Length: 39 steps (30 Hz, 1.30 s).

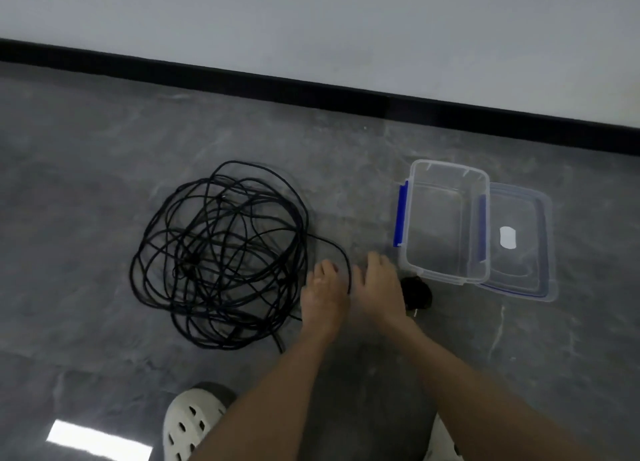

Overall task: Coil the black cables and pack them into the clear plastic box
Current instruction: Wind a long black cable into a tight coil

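Note:
A loose tangle of black cables (221, 256) lies on the grey floor, left of centre. One loop runs out to the right and passes under my left hand (323, 296), which hovers over it with fingers relaxed. My right hand (379, 285) is beside it, fingers extended, just left of a black plug (417, 292). The clear plastic box (446, 221) with blue clips stands open and empty to the right. Its clear lid (519, 242) lies flat against the box's right side.
A white wall with a black skirting board (311, 86) runs across the back. My light perforated clog (190, 422) is at the bottom centre. A bright light reflection (97, 441) shows on the floor at the lower left.

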{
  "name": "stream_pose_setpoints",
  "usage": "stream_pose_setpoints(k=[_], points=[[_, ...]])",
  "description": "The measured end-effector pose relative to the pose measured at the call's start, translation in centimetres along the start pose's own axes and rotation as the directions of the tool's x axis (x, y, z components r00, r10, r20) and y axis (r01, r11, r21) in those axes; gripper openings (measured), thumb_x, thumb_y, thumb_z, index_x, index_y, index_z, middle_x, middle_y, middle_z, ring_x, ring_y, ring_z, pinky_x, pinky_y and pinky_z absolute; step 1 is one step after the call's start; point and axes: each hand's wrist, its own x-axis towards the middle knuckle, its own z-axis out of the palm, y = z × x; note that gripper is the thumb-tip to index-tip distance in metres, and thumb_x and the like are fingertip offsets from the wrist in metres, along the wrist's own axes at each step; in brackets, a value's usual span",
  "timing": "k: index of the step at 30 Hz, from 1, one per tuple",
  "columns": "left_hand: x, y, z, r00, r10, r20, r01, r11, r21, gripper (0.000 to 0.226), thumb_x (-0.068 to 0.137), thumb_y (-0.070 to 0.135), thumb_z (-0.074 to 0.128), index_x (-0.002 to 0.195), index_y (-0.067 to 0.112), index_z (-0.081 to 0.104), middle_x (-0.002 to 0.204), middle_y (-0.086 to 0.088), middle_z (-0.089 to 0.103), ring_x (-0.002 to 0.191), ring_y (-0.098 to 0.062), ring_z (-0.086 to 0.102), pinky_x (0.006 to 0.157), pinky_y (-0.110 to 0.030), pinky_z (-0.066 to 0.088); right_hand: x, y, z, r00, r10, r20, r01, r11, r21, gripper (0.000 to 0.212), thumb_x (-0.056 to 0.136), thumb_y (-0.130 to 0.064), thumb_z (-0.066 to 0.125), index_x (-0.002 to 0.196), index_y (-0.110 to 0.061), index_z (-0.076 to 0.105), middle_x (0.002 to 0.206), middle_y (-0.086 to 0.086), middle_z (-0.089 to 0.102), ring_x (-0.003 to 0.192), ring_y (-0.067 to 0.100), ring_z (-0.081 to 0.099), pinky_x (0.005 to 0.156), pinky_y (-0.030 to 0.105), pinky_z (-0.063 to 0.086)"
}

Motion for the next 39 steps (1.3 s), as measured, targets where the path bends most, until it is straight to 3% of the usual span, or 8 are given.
stream_pose_setpoints(k=[12, 15, 19, 23, 26, 32, 36, 39], points=[[3.0, -14.5, -5.7, 0.998, -0.066, 0.012, 0.064, 0.985, 0.161, 0.025, 0.095, 0.023, 0.051, 0.116, 0.011, 0.045, 0.117, -0.005, 0.05, 0.112, -0.023, 0.05, 0.083, -0.031, 0.051, 1.9, -12.0, 8.8, 0.883, -0.34, 0.325, 0.39, 0.915, -0.101, 0.017, 0.099, -0.018, 0.042, 0.11, -0.009, 0.05, 0.109, 0.011, 0.058, 0.1, 0.026, 0.055, 0.08, 0.038, 0.05], [3.0, -17.6, -5.6, 0.991, -0.09, 0.097, 0.075, 0.987, 0.142, 0.037, 0.093, 0.024, 0.056, 0.125, 0.012, 0.042, 0.126, -0.006, 0.045, 0.117, -0.025, 0.047, 0.088, -0.035, 0.05, 2.3, -12.6, 11.3, 0.779, -0.334, 0.53, 0.495, 0.847, -0.193, 0.029, 0.096, -0.016, 0.045, 0.125, -0.01, 0.047, 0.121, 0.013, 0.056, 0.111, 0.03, 0.05, 0.087, 0.041, 0.048], [3.2, -20.1, -4.6, 0.953, -0.065, 0.295, 0.05, 0.997, 0.059, 0.047, 0.095, 0.019, 0.052, 0.139, 0.015, 0.037, 0.139, -0.007, 0.036, 0.121, -0.03, 0.045, 0.098, -0.042, 0.045, 2.2, -12.5, 14.0, 0.693, -0.182, 0.698, 0.567, 0.735, -0.371, 0.047, 0.097, -0.018, 0.049, 0.141, -0.014, 0.035, 0.132, 0.012, 0.047, 0.121, 0.033, 0.041, 0.096, 0.043, 0.044], [3.4, -20.7, -4.5, 0.969, -0.043, 0.245, 0.022, 0.996, 0.088, 0.043, 0.094, 0.01, 0.053, 0.135, 0.014, 0.042, 0.134, -0.005, 0.039, 0.112, -0.026, 0.052, 0.089, -0.038, 0.05, 1.8, -13.2, 14.5, 0.739, -0.225, 0.635, 0.599, 0.65, -0.467, 0.053, 0.092, -0.005, 0.051, 0.141, -0.011, 0.032, 0.13, 0.014, 0.047, 0.118, 0.03, 0.046, 0.092, 0.038, 0.044], [3.8, -20.1, -5.6, 0.985, -0.034, 0.17, 0.011, 0.99, 0.137, 0.036, 0.093, 0.008, 0.055, 0.127, 0.016, 0.049, 0.129, -0.005, 0.038, 0.105, -0.023, 0.054, 0.083, -0.035, 0.052, 2.2, -13.8, 13.6, 0.741, -0.289, 0.606, 0.629, 0.614, -0.476, 0.037, 0.092, -0.002, 0.049, 0.128, -0.008, 0.046, 0.123, 0.014, 0.051, 0.111, 0.029, 0.052, 0.084, 0.035, 0.045], [3.7, -18.6, -7.8, 0.997, -0.068, -0.044, 0.072, 0.992, 0.1, 0.041, 0.09, 0.007, 0.058, 0.127, 0.016, 0.042, 0.135, -0.01, 0.029, 0.106, -0.024, 0.05, 0.079, -0.033, 0.054, 2.5, -14.9, 10.5, 0.726, -0.396, 0.562, 0.662, 0.622, -0.418, 0.027, 0.091, -0.001, 0.043, 0.114, -0.009, 0.055, 0.112, 0.014, 0.059, 0.102, 0.029, 0.056, 0.074, 0.033, 0.043], [3.2, -17.7, -8.7, 0.957, -0.29, 0.025, 0.282, 0.905, -0.318, 0.049, 0.093, 0.002, 0.046, 0.137, 0.018, 0.033, 0.119, -0.013, 0.051, 0.095, -0.026, 0.057, 0.076, -0.035, 0.05, 1.5, -14.5, 9.5, 0.758, -0.44, 0.481, 0.633, 0.672, -0.383, 0.029, 0.092, -0.002, 0.039, 0.117, -0.007, 0.053, 0.108, 0.014, 0.063, 0.102, 0.031, 0.055, 0.066, 0.032, 0.038], [2.7, -16.7, -9.0, 0.96, -0.273, 0.058, 0.266, 0.834, -0.484, 0.063, 0.093, -0.001, 0.044, 0.147, 0.022, 0.022, 0.105, -0.01, 0.065, 0.09, -0.022, 0.06, 0.077, -0.032, 0.05, 0.8, -14.8, 8.4, 0.793, -0.455, 0.405, 0.59, 0.74, -0.324, 0.021, 0.093, -0.002, 0.039, 0.106, -0.006, 0.055, 0.098, 0.015, 0.065, 0.09, 0.029, 0.058, 0.061, 0.03, 0.034]])
